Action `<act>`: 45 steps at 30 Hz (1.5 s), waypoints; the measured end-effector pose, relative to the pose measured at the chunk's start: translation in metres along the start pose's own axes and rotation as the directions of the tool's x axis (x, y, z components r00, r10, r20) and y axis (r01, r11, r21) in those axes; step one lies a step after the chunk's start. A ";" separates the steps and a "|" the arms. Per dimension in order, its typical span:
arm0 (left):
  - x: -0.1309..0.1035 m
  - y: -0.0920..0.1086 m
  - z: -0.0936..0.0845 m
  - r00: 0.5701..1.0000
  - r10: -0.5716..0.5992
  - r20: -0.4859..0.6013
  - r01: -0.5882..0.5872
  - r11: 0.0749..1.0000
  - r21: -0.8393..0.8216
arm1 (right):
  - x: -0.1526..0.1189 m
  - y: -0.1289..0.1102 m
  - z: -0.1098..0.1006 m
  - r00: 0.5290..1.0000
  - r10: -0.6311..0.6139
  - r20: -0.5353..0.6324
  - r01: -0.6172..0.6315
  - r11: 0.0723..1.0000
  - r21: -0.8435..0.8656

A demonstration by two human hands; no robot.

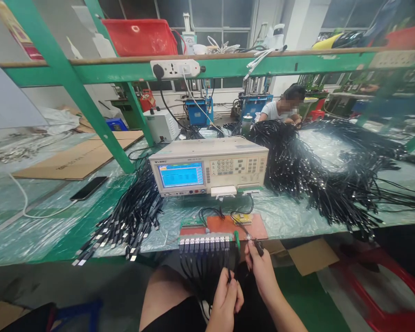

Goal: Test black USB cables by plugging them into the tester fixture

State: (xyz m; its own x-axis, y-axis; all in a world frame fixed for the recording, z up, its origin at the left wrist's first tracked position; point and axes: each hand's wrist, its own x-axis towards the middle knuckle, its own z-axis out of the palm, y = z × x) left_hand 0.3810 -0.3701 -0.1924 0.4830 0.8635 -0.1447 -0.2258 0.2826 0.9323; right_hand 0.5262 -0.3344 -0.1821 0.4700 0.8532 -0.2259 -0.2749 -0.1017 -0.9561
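Observation:
My left hand (227,295) is closed around a black cable below the table's front edge. Just above it, a row of several black cable plugs (204,244) sits side by side in a connector board at the edge, their cords hanging down. My right hand (259,265) pinches a black cable connector (258,246) close to the right end of a copper-coloured board (237,225). Behind the boards stands a beige tester (209,166) with a lit blue screen, and dark leads run from its front to the boards.
Bundles of black cables lie left (124,212) and right (297,161) of the tester. A phone (90,188) and a flat cardboard sheet (79,157) are on the left. A green frame (228,64) carries a power strip (175,69). Another person (276,110) sits behind; a red stool (383,286) stands right.

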 end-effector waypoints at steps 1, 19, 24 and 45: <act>0.000 -0.002 0.001 1.000 -0.020 -0.009 0.020 0.999 -0.051 | 0.000 -0.001 -0.001 1.000 -0.014 0.027 0.015 1.000 -0.019; -0.018 -0.011 0.010 0.984 -0.031 -0.173 0.021 0.998 -0.059 | 0.002 -0.002 -0.004 0.973 0.070 0.221 -0.125 0.962 0.244; -0.020 -0.009 0.011 0.984 -0.009 -0.176 0.004 0.999 -0.032 | -0.001 -0.004 -0.001 0.965 0.118 0.233 -0.193 0.924 0.330; -0.011 -0.010 0.015 0.986 -0.040 -0.163 0.040 0.999 -0.005 | -0.048 0.004 0.000 0.996 0.087 -0.004 -0.085 0.986 0.144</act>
State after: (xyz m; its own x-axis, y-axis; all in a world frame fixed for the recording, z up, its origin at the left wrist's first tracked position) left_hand 0.3904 -0.3886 -0.1950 0.3472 0.9080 -0.2344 -0.2103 0.3190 0.9241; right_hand 0.5020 -0.3759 -0.1749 0.4478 0.8391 -0.3089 -0.4317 -0.0996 -0.8965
